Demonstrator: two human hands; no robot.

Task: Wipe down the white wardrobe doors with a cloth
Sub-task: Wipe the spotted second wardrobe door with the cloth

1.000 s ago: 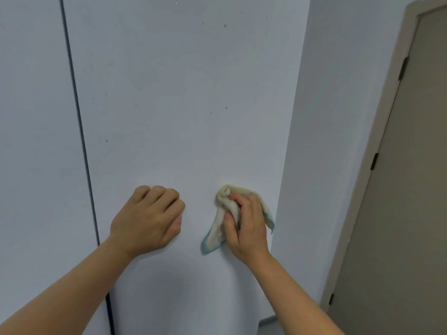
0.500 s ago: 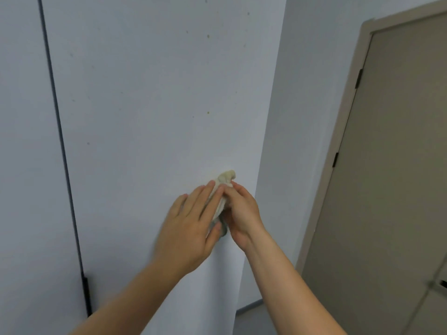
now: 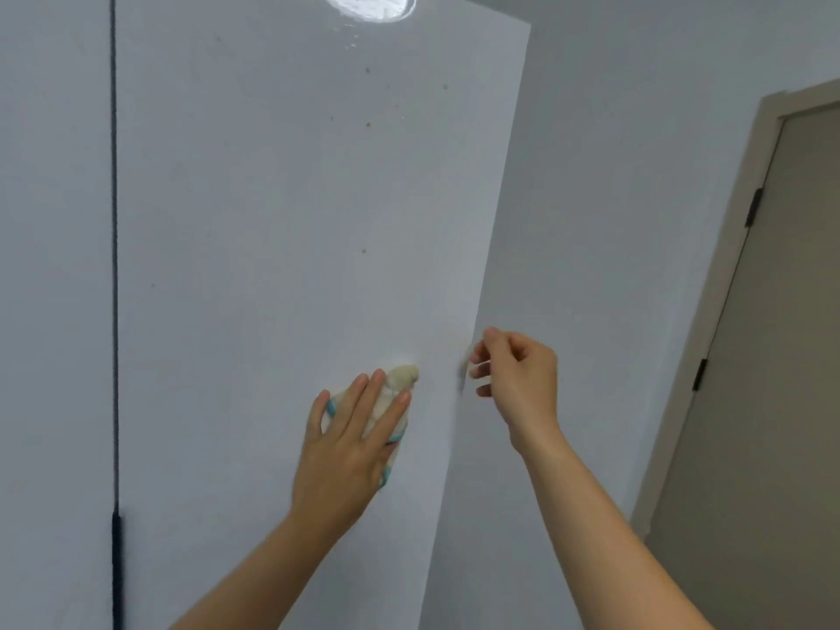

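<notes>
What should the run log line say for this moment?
left hand: pressing blue-edged cream cloth flat on white wardrobe door | right hand: off cloth, fingers loosely curled | specks higher up unwiped

The left hand (image 3: pixel 350 447) presses a cream cloth (image 3: pixel 400 379) with blue edging flat against the white wardrobe door (image 3: pixel 272 220), fingers straight. Just right of it, the right hand (image 3: pixel 518 379) hovers at the door's edge, fingers loosely curled. Small brownish specks (image 3: pixel 367 125) dot the door above.
</notes>
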